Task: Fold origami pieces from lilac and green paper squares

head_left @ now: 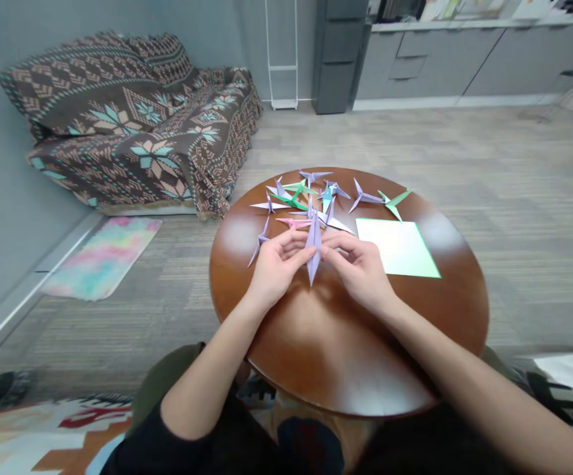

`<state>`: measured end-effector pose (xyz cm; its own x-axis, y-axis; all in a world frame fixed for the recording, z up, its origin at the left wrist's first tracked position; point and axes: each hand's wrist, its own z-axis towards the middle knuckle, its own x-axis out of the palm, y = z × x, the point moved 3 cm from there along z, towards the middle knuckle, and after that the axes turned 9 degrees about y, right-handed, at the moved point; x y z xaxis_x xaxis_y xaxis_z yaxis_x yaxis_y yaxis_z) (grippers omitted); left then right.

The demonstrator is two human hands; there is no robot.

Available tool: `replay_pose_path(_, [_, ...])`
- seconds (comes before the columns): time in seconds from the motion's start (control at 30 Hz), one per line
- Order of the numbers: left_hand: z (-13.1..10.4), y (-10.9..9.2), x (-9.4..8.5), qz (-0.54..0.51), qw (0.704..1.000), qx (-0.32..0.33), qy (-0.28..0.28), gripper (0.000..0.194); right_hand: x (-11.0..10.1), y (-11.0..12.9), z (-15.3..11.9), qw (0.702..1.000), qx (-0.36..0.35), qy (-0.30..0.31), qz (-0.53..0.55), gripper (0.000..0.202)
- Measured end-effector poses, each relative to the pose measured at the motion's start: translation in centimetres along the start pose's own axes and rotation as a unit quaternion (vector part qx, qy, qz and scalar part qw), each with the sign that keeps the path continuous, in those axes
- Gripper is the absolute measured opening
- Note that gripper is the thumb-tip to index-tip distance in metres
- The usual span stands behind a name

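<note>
Between my two hands, above the table, is a folded purple paper (314,249), a narrow diamond with one point toward me. My left hand (281,260) pinches its left side between thumb and fingers. On the other side, my right hand (358,264) grips the right edge with its fingertips. Just beyond lie several folded paper cranes in purple, green, pink and white, among them a pink crane (293,223), a dark green crane (296,196) and a light green crane (395,203). A purple crane (261,241) rests left of my left hand.
A stack of square paper (397,247), pale with green edges, lies right of my right hand on the round brown table (335,369). Beyond are a blanket-covered sofa (142,125), a pastel mat (105,257) and grey cabinets (429,63). My legs are under the near edge.
</note>
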<state>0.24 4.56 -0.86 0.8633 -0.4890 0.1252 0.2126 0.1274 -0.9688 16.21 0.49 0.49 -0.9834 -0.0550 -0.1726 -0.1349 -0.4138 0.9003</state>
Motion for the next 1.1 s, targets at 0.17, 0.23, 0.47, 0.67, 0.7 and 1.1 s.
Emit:
replay_pose_path(0.17, [-0.2, -0.3, 0.2, 0.056, 0.997, -0.044, -0.028, 0.035, 0.0, -0.7, 0.0, 0.998, 0.066, -0.008, -0.001, 0.021])
replay_pose_path(0.23, [-0.3, -0.4, 0.4, 0.053, 0.997, -0.056, -0.031, 0.039, -0.1, -0.8, 0.0, 0.996, 0.084, -0.017, 0.013, 0.024])
replay_pose_path(0.47, [-0.4, -0.3, 0.4, 0.068, 0.996, -0.050, -0.041, 0.034, 0.0, -1.3, 0.3, 0.991, 0.115, 0.015, 0.069, 0.033])
replay_pose_path(0.67, [-0.4, -0.1, -0.1, 0.045, 0.996, -0.053, -0.060, 0.036, -0.2, -2.4, 0.5, 0.987, 0.122, -0.010, 0.101, 0.041])
replay_pose_path(0.7, [-0.4, -0.1, -0.1, 0.036, 0.996, -0.053, -0.061, 0.037, -0.2, -2.5, 0.5, 0.987, 0.118, -0.020, 0.105, 0.043])
replay_pose_path(1.1, [-0.4, -0.9, -0.1, 0.005, 1.000, -0.012, 0.012, 0.020, -0.3, -0.5, 0.5, 0.995, 0.051, -0.031, 0.079, 0.021])
